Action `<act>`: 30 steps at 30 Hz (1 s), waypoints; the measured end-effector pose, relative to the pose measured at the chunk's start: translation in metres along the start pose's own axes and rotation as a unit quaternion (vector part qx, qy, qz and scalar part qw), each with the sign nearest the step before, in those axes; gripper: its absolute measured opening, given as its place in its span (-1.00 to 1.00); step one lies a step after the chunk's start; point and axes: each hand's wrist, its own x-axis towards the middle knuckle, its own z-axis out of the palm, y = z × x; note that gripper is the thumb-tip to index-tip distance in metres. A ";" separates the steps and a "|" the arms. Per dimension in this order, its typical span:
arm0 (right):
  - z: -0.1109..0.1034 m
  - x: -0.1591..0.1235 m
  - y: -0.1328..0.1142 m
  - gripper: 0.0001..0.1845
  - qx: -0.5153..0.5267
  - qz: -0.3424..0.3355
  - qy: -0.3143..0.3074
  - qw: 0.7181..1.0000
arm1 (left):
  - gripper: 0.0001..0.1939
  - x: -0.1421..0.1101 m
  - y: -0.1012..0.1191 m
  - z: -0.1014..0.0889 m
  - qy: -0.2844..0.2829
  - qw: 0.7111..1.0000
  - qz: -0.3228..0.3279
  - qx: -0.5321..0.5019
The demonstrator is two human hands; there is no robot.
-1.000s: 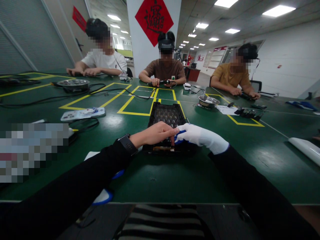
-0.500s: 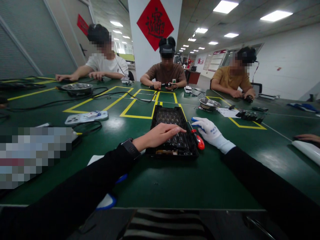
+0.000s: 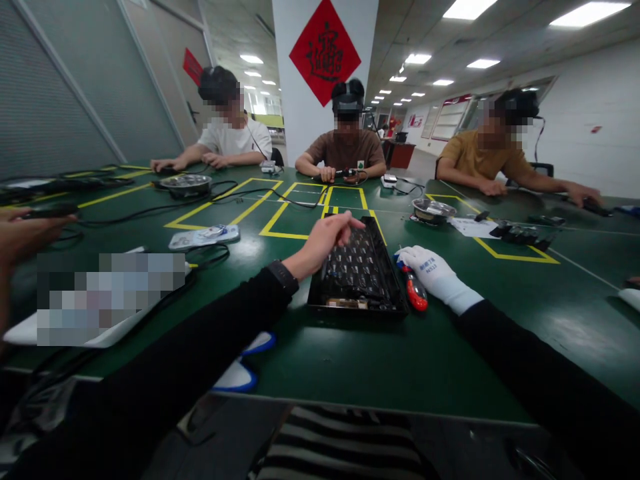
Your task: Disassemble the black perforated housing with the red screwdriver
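On the green table lies a black rectangular tray (image 3: 395, 291) holding rows of small dark pieces too small to name, with a tan strip near its front end. My bare left hand (image 3: 330, 240) is over the tray's far left part, its index finger stretched out to the right and the other fingers partly bent. Nothing shows in it. Along the tray's right side, my right hand (image 3: 427, 267), in a white glove, has its fingers bent around the upper end of a screwdriver with a red and black handle (image 3: 416, 293). The glove hides its shaft.
White gloves with blue edging (image 3: 235, 375) lie partly under my left sleeve. A phone (image 3: 205, 236) and cables are to the left. Metal bowls (image 3: 434, 210) (image 3: 186, 183) stand farther back. Several people sit around the table; another person's hand (image 3: 35, 230) reaches in from the left.
My left hand has moved from across the tray's middle to its far end, fingers more bent. My right fingers have curled in at the screwdriver. A co-worker at right has stretched out an arm.
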 end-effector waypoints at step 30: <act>-0.060 0.047 -0.103 -0.48 0.626 0.242 0.319 0.669 | -0.61 0.029 -0.003 0.004 0.128 0.920 0.132 0.346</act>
